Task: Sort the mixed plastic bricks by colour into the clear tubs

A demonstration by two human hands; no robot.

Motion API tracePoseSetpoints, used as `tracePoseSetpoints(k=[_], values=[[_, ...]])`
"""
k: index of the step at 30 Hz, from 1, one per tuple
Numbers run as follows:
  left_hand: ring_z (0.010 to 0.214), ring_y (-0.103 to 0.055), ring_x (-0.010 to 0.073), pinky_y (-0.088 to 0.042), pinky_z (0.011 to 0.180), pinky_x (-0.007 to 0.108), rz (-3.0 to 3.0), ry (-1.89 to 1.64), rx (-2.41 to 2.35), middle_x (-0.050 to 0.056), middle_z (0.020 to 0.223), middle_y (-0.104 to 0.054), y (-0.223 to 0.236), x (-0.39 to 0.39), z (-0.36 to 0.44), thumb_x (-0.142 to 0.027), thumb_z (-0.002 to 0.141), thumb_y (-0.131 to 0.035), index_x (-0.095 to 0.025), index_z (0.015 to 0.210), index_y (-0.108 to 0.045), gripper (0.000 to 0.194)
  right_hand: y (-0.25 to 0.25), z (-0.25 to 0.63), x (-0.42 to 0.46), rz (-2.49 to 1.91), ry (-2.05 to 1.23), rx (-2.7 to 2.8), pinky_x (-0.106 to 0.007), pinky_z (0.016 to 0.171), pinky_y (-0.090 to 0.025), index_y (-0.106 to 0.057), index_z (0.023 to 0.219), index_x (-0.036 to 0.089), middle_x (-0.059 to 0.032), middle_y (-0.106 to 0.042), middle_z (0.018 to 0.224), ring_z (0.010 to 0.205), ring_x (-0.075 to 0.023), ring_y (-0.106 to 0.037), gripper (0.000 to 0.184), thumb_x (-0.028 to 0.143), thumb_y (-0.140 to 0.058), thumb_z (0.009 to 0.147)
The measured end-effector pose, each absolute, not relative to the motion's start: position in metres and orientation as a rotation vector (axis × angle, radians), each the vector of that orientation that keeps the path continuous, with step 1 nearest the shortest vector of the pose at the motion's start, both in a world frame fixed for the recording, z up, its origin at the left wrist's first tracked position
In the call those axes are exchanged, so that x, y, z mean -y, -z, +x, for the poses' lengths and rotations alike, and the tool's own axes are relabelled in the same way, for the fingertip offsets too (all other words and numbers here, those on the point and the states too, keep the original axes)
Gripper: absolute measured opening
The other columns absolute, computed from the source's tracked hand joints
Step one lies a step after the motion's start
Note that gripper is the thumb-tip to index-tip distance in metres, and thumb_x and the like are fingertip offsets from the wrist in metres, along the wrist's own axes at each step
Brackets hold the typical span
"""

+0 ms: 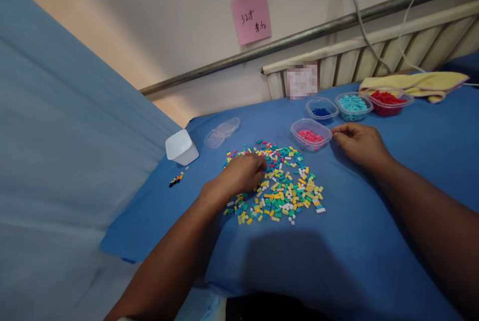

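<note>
Left hand (243, 172) fingers curl into mixed bricks (282, 194) mid-worktop (348, 196); pinch hidden, can't tell. Right hand (362, 145) fingertips bunch at pink-brick tub (323, 129) rim, maybe steadying it; grip unclear. Tub beside pile, likely for short reach. Blue (317, 104), turquoise (354, 117), red tubs (389, 111) near far edge, presumably keeping colours apart.

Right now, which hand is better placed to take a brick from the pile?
Left, probably: the left hand is down at the brick pile, while the right hand is off to the side, close by the tub of pink bricks.
</note>
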State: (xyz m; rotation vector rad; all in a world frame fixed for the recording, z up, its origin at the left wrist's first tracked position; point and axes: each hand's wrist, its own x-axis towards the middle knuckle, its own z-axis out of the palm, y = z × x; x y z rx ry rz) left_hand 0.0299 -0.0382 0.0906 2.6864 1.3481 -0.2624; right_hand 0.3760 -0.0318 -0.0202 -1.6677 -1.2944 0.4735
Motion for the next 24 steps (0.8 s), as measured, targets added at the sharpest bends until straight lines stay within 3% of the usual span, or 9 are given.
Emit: tracePoseSetpoints(k=[6,18,24], values=[[0.11,-0.072,0.0293,-0.052,0.086,0.036,2.801,0.375,-1.265,0.01,0.119,-0.078,-0.0872,0.034,0.0261,-0.016,0.1,-0.055,-0.02,0.115,-0.079,0.029,0.0154,0.3746,0.0338,-1.68,-0.506,1.282,-0.039,0.078,-0.059,-0.085,0.101,0.024,-0.0062,-0.083,0.09,0.078,-0.0254,-0.075,0.024,0.035,-0.069,0.088],[0.109,-0.072,0.0263,-0.053,0.084,0.035,2.806,0.321,-1.093,0.008,0.12,-0.077,-0.0886,0.0358,0.0298,-0.018,0.105,-0.055,-0.024,0.126,-0.079,0.033,0.019,0.3761,0.0323,-1.669,-0.453,1.305,-0.037,0.072,-0.057,-0.086,0.1,0.024,-0.0061,-0.085,0.092,0.078,-0.0253,-0.074,0.027,0.039,-0.068,0.086],[0.107,-0.072,0.0252,-0.054,0.09,0.036,2.746,0.266,-1.068,0.009,0.117,-0.077,-0.0868,0.0337,0.0304,-0.016,0.103,-0.055,-0.02,0.117,-0.08,0.029,0.0186,0.3762,0.0329,-1.659,-0.471,1.295,-0.039,0.074,-0.059,-0.085,0.1,0.024,-0.0066,-0.085,0.09,0.075,-0.0258,-0.074,0.025,0.038,-0.069,0.086]])
